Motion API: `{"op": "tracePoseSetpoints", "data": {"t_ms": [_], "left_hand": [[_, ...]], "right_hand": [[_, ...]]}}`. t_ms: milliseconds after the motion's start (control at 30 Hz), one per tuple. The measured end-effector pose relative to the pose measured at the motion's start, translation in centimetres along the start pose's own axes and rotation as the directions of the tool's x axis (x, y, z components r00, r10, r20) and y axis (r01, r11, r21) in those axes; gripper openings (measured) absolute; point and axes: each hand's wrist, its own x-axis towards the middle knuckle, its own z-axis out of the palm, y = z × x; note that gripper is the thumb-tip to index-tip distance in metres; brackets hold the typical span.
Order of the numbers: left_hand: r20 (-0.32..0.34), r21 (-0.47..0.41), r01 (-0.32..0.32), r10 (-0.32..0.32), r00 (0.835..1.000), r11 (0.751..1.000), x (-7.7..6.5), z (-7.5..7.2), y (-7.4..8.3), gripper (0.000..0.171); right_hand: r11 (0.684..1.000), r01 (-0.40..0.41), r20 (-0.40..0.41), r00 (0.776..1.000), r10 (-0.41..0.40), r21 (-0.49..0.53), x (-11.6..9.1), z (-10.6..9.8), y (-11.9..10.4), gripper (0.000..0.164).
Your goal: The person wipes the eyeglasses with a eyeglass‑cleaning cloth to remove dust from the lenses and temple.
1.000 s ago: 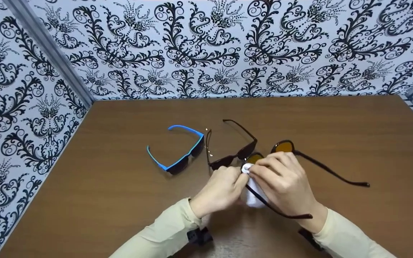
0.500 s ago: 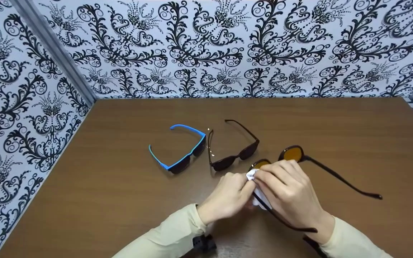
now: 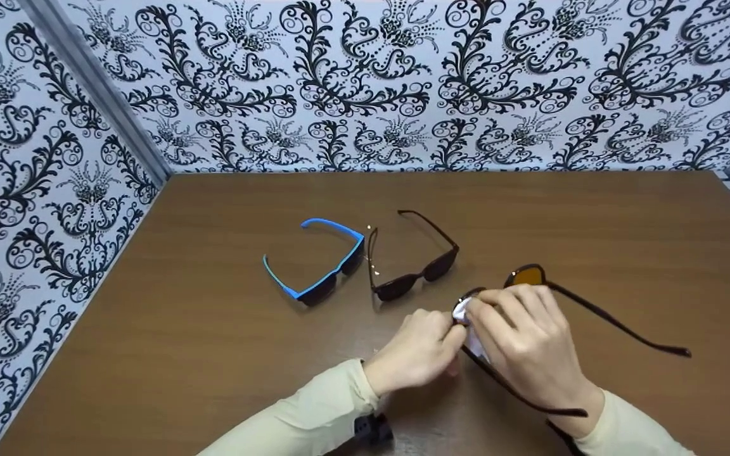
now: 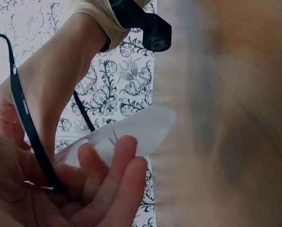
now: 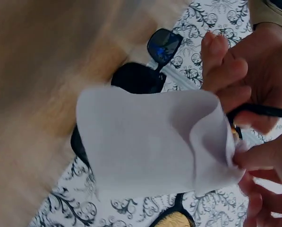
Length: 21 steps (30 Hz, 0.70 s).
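Note:
Sunglasses with amber lenses (image 3: 528, 276) and dark temples are held up over the table. My left hand (image 3: 421, 349) grips them by the hinge corner of the near lens; its other fingers are loosely bent in the left wrist view. My right hand (image 3: 530, 335) pinches a white cloth (image 5: 141, 142) against that near lens, mostly hiding the lens in the head view. The cloth's loose end hangs below the fingers. One temple (image 3: 523, 399) passes in front of my right wrist, and the other reaches out to the right.
On the brown table (image 3: 213, 354), blue-framed sunglasses (image 3: 330, 278) lie with temples unfolded, left of dark-framed sunglasses (image 3: 416, 277), also unfolded. Patterned black-and-white panels (image 3: 365, 82) stand at the back and left.
Both hands, with the amber sunglasses and cloth, have shifted right and slightly toward me. Less of the near lens shows now. The two other pairs stay in place on the table.

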Motion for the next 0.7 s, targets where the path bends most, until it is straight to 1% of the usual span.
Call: {"op": "tracePoseSetpoints", "data": {"t_ms": [67,100,167,200,267,333,400,467,500,533,633,700], "left_hand": [[-0.005,-0.040,0.006,-0.006,1.000,0.999,0.03,0.15,-0.02,0.029],[-0.008,-0.061,0.012,-0.012,1.000,0.998,0.02,0.21,-0.05,0.028],[-0.011,-0.093,0.024,-0.025,1.000,0.995,-0.04,0.30,-0.12,0.027],[-0.008,-0.100,0.026,-0.027,1.000,0.995,-0.08,0.33,-0.15,0.027],[0.006,-0.084,0.026,-0.025,1.000,0.996,-0.18,0.36,-0.18,0.027],[0.029,-0.061,0.021,-0.019,0.999,0.998,-0.20,0.41,-0.15,0.027],[0.053,-0.059,0.021,-0.018,0.998,0.998,-0.20,0.48,-0.08,0.026],[0.067,-0.073,0.022,-0.017,0.998,0.997,-0.17,0.56,0.03,0.026],[0.068,-0.079,0.024,-0.018,0.998,0.997,-0.17,0.58,0.08,0.025],[0.063,-0.083,0.024,-0.019,0.998,0.996,-0.18,0.59,0.12,0.025],[0.044,-0.090,0.015,-0.011,0.999,0.996,-0.23,0.56,0.13,0.024],[0.031,-0.074,0.003,0.000,1.000,0.997,-0.30,0.50,0.03,0.023]], "right_hand": [[0.997,-0.008,0.050,0.999,0.004,0.078,-0.28,-0.19,0.23,0.031],[0.995,-0.014,0.073,0.997,0.007,0.097,-0.42,-0.30,0.34,0.032],[0.996,-0.021,0.107,0.994,0.012,0.088,-0.72,-0.53,0.48,0.034],[0.998,-0.021,0.109,0.994,0.014,0.057,-0.83,-0.64,0.50,0.034],[1.000,-0.004,0.085,0.996,0.007,-0.031,-0.94,-0.75,0.44,0.032],[0.993,0.012,0.020,1.000,-0.009,-0.115,-0.87,-0.67,0.27,0.029],[0.988,0.010,-0.054,0.998,-0.019,-0.154,-0.66,-0.50,0.11,0.025],[0.993,0.000,-0.096,0.995,-0.012,-0.119,-0.42,-0.35,-0.01,0.025],[0.997,-0.003,-0.103,0.995,-0.005,-0.083,-0.35,-0.29,-0.05,0.026],[0.999,-0.005,-0.090,0.996,0.002,-0.038,-0.32,-0.31,-0.05,0.027],[0.996,-0.022,-0.004,1.000,0.023,0.086,-0.45,-0.54,0.11,0.032],[0.995,-0.037,0.067,0.997,0.031,0.095,-0.65,-0.80,0.37,0.035]]}}
